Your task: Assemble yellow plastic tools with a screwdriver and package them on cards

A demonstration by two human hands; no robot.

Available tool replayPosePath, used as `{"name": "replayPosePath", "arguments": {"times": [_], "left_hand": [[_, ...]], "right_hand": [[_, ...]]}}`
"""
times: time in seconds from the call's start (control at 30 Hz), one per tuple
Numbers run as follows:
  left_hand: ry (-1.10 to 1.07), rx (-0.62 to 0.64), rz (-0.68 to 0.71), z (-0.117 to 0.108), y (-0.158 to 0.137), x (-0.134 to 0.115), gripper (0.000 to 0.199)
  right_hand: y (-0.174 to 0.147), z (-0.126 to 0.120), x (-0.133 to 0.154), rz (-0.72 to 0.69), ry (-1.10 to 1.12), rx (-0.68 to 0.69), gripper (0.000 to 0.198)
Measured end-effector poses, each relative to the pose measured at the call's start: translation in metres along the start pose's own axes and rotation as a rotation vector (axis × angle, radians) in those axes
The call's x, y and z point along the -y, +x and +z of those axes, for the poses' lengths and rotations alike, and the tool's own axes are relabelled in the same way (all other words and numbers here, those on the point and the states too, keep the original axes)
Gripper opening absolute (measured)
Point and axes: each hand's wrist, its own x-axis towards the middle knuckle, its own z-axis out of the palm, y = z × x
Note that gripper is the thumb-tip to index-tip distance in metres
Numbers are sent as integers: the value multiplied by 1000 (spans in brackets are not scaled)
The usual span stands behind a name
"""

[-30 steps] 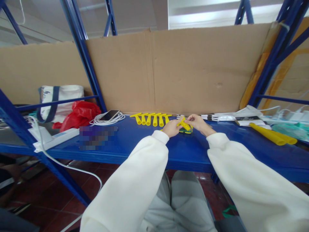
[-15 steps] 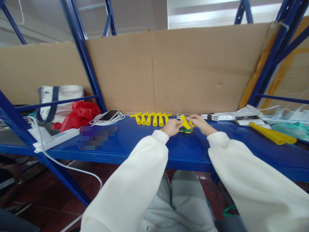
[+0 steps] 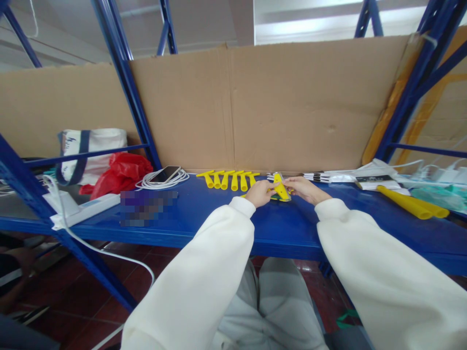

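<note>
Left hand and right hand pinch 1 yellow piece from opposite sides, probably steadying its slant; similar yellow parts lie lined up, likely for order.

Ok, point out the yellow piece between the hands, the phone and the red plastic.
Yellow piece [image 3: 280,188], head view: middle of its body.
Phone [image 3: 166,174], head view: dark screen.
Red plastic [image 3: 123,171], head view: crumpled middle.
</note>
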Motion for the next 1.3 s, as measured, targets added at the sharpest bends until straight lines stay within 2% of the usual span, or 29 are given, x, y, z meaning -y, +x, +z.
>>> {"name": "replayPosePath", "arguments": {"times": [0.1, 0.2, 0.27, 0.33, 0.37, 0.4, 0.47, 0.53, 0.67, 0.9, 1.1, 1.3], "left_hand": [[32, 21, 5, 2, 0, 1, 45], [53, 36, 8, 4, 0, 1, 43], [58, 39, 3, 3, 0, 0, 41], [52, 46, -11, 2, 0, -1, 39], [43, 51, -18, 2, 0, -1, 38], [32, 57, -23, 2, 0, -1, 37], [8, 63, -29, 2, 0, -2, 36], [-8, 62, -31, 2, 0, -2, 35], [-21, 54, -41, 3, 0, -3, 33], [9, 89, -40, 2, -1, -6, 32], [27, 109, -33, -1, -3, -10, 32], [6, 92, -8, -2, -4, -14, 32]], "right_hand": [[5, -3, -3, -4, -18, 50, 14], [12, -12, -7, -52, -106, 80, 20], [18, -23, -10, -154, -256, -54, 18], [24, -36, -14, -253, -516, -276, 15], [26, -43, -16, -270, -671, -340, 14], [28, -49, -18, -262, -810, -363, 15], [31, -59, -22, -160, -1022, -335, 17], [32, -63, -25, -69, -1131, -281, 22], [29, -60, -26, -42, -1214, -201, 36], [18, -46, -17, 14, -1326, -150, 44], [11, -39, -13, -4, -1423, -119, 46], [11, -38, -12, -20, -1424, -115, 40]]}}
